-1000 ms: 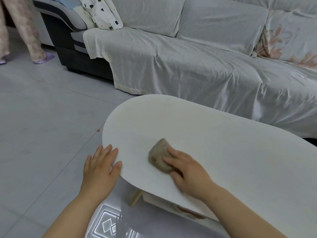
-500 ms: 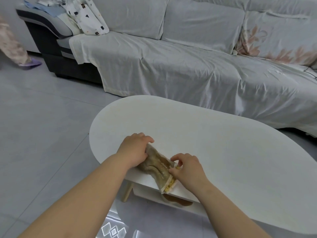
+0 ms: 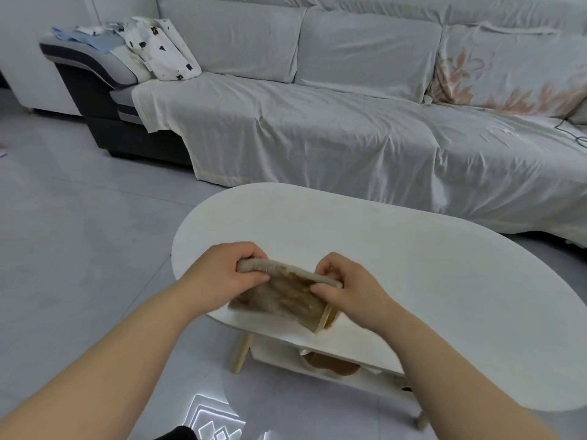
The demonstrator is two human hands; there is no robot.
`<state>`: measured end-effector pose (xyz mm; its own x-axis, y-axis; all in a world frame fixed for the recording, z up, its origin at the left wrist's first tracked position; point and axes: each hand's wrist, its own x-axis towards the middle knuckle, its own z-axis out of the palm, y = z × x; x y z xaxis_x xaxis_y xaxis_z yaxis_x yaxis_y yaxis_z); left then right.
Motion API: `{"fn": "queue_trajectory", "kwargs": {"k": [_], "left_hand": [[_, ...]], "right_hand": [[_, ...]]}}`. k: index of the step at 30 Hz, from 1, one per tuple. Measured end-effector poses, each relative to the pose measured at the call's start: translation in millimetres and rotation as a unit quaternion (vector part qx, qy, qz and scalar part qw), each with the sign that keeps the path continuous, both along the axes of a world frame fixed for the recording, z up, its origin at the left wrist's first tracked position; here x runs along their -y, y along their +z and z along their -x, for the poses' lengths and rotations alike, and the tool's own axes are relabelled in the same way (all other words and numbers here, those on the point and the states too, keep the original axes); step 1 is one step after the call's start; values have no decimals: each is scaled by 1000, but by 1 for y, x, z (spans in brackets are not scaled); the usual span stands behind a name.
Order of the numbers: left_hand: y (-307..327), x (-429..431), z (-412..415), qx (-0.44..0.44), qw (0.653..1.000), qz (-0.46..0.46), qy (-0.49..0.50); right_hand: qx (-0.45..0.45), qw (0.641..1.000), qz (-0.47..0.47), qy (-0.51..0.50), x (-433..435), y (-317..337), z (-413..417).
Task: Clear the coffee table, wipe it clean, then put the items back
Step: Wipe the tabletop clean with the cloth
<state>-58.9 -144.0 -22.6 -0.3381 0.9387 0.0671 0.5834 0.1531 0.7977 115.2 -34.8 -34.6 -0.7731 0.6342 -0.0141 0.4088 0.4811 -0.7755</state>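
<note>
A white oval coffee table fills the middle of the head view. Over its near left edge I hold a brown, stained cleaning cloth stretched between both hands. My left hand grips the cloth's left end with curled fingers. My right hand pinches its right end. The cloth hangs down from the folded top edge, just above the tabletop. Nothing else lies on the tabletop.
A long sofa under a pale sheet runs behind the table. Folded clothes sit on its left armrest. On the table's lower shelf lies a brown object. Grey tiled floor spreads to the left.
One second ago my right hand pressed the cloth flat on the table while my left rested on the edge. Now both hands hold it lifted and spread wider.
</note>
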Motion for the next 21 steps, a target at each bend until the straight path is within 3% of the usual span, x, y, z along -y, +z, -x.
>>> {"fn": "queue_trajectory", "kwargs": {"k": [5,7,11,18,21], "left_hand": [[30,-3,3,119,992,-32,-3],[23,-14,5,152,988,2,3],[-13,-45,7,123,988,94,2],[-48,-80,15,0,998,22,63],[-51,-60,14,-17,999,-4,37]], "right_hand": [[-71,996,46,-1,-9,45,-6],[-32,997,75,-9,-20,43,-2],[74,992,97,-36,-45,7,14],[89,984,-119,-102,-61,-37,35],[58,973,-217,-45,-40,-47,18]]}}
